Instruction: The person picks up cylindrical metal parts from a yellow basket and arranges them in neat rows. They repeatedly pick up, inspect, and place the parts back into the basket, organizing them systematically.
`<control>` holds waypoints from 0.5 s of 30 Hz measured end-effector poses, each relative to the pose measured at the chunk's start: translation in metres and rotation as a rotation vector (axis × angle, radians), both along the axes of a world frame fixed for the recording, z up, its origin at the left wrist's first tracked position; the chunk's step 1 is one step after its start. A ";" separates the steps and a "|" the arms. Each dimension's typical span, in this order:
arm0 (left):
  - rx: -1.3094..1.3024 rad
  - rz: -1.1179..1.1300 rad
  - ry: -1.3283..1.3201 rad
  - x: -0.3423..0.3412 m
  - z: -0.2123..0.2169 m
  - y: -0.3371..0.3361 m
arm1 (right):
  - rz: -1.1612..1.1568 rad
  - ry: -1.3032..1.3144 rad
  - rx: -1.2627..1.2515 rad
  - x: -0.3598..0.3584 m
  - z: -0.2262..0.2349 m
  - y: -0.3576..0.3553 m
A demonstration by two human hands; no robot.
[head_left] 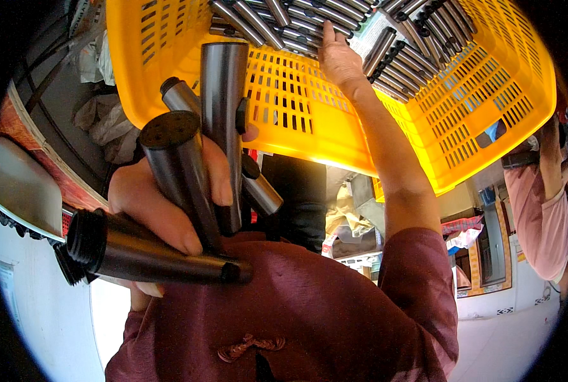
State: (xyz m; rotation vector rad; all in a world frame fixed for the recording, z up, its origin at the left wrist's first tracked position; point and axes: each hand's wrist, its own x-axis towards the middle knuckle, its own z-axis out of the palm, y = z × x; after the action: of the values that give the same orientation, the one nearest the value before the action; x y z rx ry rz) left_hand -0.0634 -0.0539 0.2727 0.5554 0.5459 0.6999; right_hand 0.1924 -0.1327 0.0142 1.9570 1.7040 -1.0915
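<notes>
My left hand [153, 200] is closed around several dark metal tubes, held up in front of my maroon shirt. One upright tube [223, 108] stands tallest in the grip. Another tube [182, 165] shows a round black end with small holes. The lowest tube [163, 248] lies nearly level and has a black threaded end. My right hand [342, 60] reaches into a yellow plastic crate [335, 143], index finger stretched out over rows of similar shiny tubes [303, 32]. Its fingertips are at the tubes, and nothing shows gripped in it.
More tubes [417, 60] lie stacked on the crate's right side, beside a pale sheet [368, 35]. Another person's pink sleeve [538, 210] and arm are at the far right. Crumpled bags [109, 121] lie at the left, above a pale rounded seat or panel [23, 181].
</notes>
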 end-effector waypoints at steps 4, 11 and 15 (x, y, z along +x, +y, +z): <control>-0.016 0.003 0.020 0.000 0.002 -0.002 | 0.069 -0.003 -0.042 -0.002 -0.006 -0.002; -0.025 0.011 0.041 -0.003 0.000 -0.001 | 0.123 0.009 -0.021 0.001 -0.004 -0.001; -0.013 0.013 0.025 -0.007 -0.002 -0.003 | 0.158 0.013 0.031 0.003 -0.013 -0.004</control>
State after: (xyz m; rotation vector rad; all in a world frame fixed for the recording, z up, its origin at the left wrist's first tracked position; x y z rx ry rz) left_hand -0.0704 -0.0568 0.2705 0.5498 0.5775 0.7026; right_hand 0.1956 -0.1369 0.0014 1.8006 1.8570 -1.0292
